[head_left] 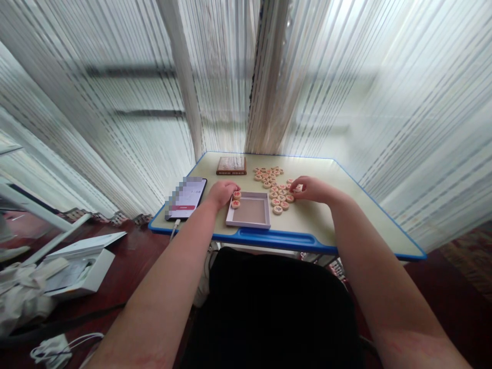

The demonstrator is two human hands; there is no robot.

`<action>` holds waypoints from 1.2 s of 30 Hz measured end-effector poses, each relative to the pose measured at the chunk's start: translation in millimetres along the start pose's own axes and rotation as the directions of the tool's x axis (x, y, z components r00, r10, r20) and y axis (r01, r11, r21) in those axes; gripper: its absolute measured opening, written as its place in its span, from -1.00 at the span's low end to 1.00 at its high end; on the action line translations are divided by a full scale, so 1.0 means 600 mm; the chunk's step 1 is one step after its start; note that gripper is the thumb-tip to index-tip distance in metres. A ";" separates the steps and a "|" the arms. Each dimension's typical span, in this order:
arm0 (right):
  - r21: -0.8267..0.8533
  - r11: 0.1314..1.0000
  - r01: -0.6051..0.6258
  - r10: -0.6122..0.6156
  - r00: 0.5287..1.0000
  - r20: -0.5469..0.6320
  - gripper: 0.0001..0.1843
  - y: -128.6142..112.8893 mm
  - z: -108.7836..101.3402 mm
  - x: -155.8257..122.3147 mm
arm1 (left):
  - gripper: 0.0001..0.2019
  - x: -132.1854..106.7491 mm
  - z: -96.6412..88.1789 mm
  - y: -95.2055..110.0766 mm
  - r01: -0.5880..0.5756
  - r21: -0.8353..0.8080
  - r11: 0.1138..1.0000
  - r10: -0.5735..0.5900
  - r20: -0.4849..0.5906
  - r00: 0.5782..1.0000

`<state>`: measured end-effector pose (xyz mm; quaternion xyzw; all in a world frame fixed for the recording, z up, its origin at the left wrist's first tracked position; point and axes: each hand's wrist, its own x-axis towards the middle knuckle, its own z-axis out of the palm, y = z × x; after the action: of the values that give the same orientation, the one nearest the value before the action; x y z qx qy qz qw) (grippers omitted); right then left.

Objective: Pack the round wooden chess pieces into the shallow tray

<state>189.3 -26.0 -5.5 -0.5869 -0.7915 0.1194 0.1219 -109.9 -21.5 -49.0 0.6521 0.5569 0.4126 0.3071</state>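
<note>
A shallow white box (pixel 249 224) with a brown inside lies near the front edge of the table. Two round wooden Chinese chess pieces (pixel 236 204) with red characters sit along its left side. My left hand (pixel 223 193) curls around the box's far left corner, close to the upper piece; its thumb is hidden. To the right of the box, several more Chinese chess pieces (pixel 282 198) lie loosely spread, with red or dark characters. My right hand (pixel 312 189) reaches in from their right side, thumb and forefinger pinching a piece (pixel 298 188) that the fingers partly cover.
A flat brown-edged box (pixel 231 165) lies at the back left of the table (pixel 319 225). A phone (pixel 187 199) with a cable is at the left edge. Striped curtains (pixel 226 77) hang behind. An open white box (pixel 82 269) stands on the floor.
</note>
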 end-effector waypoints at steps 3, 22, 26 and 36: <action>0.005 1.000 -0.002 0.002 1.000 0.017 -0.76 -0.001 0.001 0.003 | -0.73 0.003 -0.001 -0.001 -0.021 0.036 0.999 0.021 0.010 1.000; 0.119 0.992 0.038 -0.046 0.997 0.060 -0.79 -0.003 0.017 0.009 | -0.79 -0.007 0.042 0.048 0.274 -0.025 0.961 -0.262 -0.395 0.881; 0.108 0.993 0.051 -0.054 0.998 0.029 -0.79 0.001 0.021 0.012 | -0.78 -0.002 0.049 0.043 0.271 -0.069 0.960 -0.278 -0.341 0.898; 0.023 0.995 0.097 -0.095 0.994 -0.059 -0.85 -0.007 0.024 0.015 | -0.77 0.033 0.011 0.062 0.083 -0.182 0.980 -0.090 -0.030 0.996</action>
<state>178.1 -19.1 -17.1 -0.5496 -0.8134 0.1066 0.1580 -85.9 -9.1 -16.0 0.5889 0.5506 0.4600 0.3722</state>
